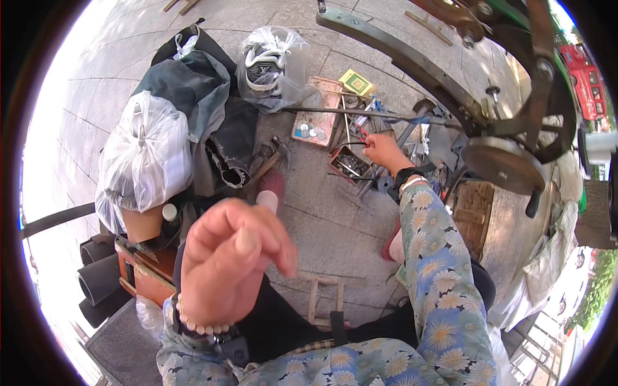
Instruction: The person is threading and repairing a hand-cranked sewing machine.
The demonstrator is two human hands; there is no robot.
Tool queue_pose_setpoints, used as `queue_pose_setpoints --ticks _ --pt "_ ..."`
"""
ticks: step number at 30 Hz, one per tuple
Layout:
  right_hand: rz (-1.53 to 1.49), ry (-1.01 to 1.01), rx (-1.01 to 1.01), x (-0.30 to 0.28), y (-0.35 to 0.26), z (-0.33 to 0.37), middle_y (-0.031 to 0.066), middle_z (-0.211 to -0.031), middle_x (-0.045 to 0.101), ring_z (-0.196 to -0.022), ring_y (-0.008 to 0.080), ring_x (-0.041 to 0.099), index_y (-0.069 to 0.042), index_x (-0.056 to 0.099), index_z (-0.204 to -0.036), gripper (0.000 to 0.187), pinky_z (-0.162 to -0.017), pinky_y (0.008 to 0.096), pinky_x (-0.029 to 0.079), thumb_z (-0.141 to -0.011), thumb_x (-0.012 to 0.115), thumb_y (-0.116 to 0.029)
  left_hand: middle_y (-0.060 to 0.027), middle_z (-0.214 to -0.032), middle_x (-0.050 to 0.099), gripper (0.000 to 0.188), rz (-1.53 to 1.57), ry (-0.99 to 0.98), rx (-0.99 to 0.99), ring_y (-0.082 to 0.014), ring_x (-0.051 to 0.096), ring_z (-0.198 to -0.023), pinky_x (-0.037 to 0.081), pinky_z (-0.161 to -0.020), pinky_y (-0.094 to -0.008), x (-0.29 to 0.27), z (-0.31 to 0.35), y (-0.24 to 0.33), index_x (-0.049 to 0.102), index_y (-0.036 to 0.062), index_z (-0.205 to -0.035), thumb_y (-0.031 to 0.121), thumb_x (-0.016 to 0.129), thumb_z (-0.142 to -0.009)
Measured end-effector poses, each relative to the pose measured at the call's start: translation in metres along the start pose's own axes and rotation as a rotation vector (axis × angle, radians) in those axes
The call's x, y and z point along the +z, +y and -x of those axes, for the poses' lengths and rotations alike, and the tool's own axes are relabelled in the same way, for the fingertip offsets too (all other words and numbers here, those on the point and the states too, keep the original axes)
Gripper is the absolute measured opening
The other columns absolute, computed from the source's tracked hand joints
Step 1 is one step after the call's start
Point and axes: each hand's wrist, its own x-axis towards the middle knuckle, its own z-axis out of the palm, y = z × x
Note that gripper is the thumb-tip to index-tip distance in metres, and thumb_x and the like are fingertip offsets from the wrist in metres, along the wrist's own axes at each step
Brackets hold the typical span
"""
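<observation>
Here we reach our right hand [384, 150] to the small rusty metal tool tray [349, 164] on the pavement, fingers pinched on a thin metal rod [344, 145] just above it. Our left hand [228, 260], nearer us, hangs loosely curled, empty.

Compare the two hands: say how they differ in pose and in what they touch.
The left hand is raised close to the camera, fingers loosely curled, holding nothing visible; the right hand is stretched far down, reaching into the small rusty metal box of tools on the pavement. The left wrist wears a pale bead bracelet; the right wrist a black band. Both come out of blue daisy-print sleeves.
</observation>
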Motion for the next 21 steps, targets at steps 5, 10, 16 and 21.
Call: queue_pose_setpoints --ticks 5,10,16,21 --pt "0.086 0.065 0.034 0.03 -0.001 -0.048 0.0198 -0.097 0.058 -0.093 0.0359 0.056 -0.006 0.061 -0.098 0.034 -0.079 0.0415 0.046 -0.068 0.065 -0.022 -0.0184 -0.075 0.056 0.016 0.067 -0.016 -0.033 -0.0232 0.056 -0.067 0.045 -0.064 -0.0364 0.004 0.003 0.016 0.054 -0.0045 -0.084 0.011 0.054 -0.085" --pt "0.147 0.043 0.056 0.057 0.02 -0.073 0.0214 -0.108 0.052 -0.101 0.0352 0.053 -0.004 0.059 -0.107 0.043 -0.086 0.041 0.044 -0.069 0.066 -0.024 -0.0163 -0.079 0.053 0.019 0.085 -0.14 -0.045 -0.0196 0.053 -0.064 0.043 -0.061 -0.0317 -0.01 -0.005 0.015 0.053 -0.0046 -0.093 0.014 0.052 -0.087" --pt "0.249 -0.164 0.231 0.07 0.013 -0.089 0.0122 -0.12 0.047 -0.109 0.0315 0.05 -0.016 0.059 -0.111 0.044 -0.087 0.0447 0.044 -0.071 0.066 -0.033 -0.016 -0.077 0.053 0.015 0.104 -0.183 -0.035 -0.0177 0.052 -0.061 0.043 -0.059 -0.0317 -0.017 -0.009 0.017 0.052 -0.0054 -0.09 0.009 0.051 -0.086" --pt "0.243 -0.005 0.153 0.066 0.016 -0.084 0.0132 -0.115 0.048 -0.1 0.0325 0.053 -0.014 0.062 -0.107 0.04 -0.082 0.0438 0.045 -0.07 0.068 -0.03 -0.017 -0.078 0.054 0.015 0.174 -0.195 -0.023 -0.0171 0.052 -0.061 0.043 -0.057 -0.0302 -0.02 -0.006 0.015 0.052 -0.0065 -0.09 0.007 0.05 -0.086"
